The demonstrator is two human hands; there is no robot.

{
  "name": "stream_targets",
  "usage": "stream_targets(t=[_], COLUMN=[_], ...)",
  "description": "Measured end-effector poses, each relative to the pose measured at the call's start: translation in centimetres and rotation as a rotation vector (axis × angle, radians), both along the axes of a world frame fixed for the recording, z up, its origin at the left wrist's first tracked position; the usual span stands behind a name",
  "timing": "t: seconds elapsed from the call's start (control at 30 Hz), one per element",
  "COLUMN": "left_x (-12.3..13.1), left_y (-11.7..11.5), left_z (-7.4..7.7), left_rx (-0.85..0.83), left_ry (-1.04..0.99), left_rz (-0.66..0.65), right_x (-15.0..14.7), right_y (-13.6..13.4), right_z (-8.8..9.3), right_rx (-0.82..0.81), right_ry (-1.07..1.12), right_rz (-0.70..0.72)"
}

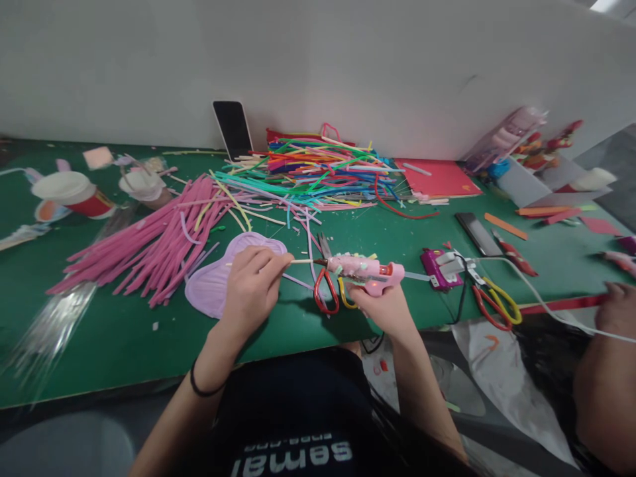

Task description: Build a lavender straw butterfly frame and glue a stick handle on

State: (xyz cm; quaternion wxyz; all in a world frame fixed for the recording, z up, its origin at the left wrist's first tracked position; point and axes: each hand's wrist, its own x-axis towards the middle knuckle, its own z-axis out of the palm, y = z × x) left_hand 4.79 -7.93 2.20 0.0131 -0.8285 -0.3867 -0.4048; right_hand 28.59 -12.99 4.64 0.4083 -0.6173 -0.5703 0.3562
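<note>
Between the fingers of my left hand is a thin pale stick, held level and pointing right. Its right end meets the dark nozzle of a pink hot glue gun. My right hand is wrapped round the handle of that gun, and a clear glue stick juts from its back. Under my left hand lies a lilac petal-shaped piece, partly covered by the hand. Scissors with red and yellow handles rest on the table just below the gun, partly hidden by it.
Pink pipe cleaners lie in a bundle at left, near paper cups. A multicoloured heap and a leaning phone are behind. At right are a power strip, more scissors, a white cable and another person's arm.
</note>
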Motion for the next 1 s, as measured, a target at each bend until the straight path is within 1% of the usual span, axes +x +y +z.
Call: stream_targets(t=[0.2,0.4,0.6,0.77,1.0], left_x=[-0.01,-0.05,0.04,0.17,0.09], left_y=[0.18,0.07,0.25,0.16,0.16], left_z=[-0.01,-0.04,-0.20,-0.21,-0.29], left_rx=[0.020,0.025,0.031,0.015,-0.009], left_ry=[0.045,0.116,0.108,0.132,0.104], left_rz=[0.022,0.033,0.059,0.059,0.052], right_x=[0.06,0.03,0.09,0.04,0.41], right_y=[-0.07,0.04,0.08,0.14,0.26], right_z=[-0.04,-0.05,0.10,0.08,0.30], right_rx=[0.015,-0.011,-0.028,-0.059,-0.036], right_ry=[-0.003,-0.011,-0.034,-0.013,-0.020], right_rz=[0.027,-0.015,0.009,-0.025,0.024])
